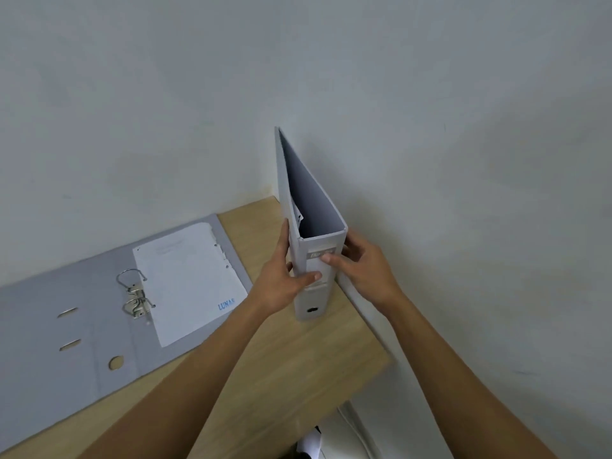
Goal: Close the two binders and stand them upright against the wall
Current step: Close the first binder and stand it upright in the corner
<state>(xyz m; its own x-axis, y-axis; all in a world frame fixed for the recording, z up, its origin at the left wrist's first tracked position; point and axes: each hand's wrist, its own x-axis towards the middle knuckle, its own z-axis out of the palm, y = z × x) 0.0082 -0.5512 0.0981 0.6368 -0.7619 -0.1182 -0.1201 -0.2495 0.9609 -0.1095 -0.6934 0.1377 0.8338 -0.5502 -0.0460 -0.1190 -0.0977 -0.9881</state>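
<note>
Two hands, the left hand point(285, 276) and right hand point(366, 270), clamp the upright binder point(311, 207) at center frame, steadying it against the wall point(463, 144), while the open binder point(99, 313) lies flat on the counter point(291, 369) at lower left.

Upright binder point(314, 246) between fingers point(332, 259) of both hands, near wall point(430, 127); open binder point(99, 313) flat on table point(281, 376), left of fingers.
</note>
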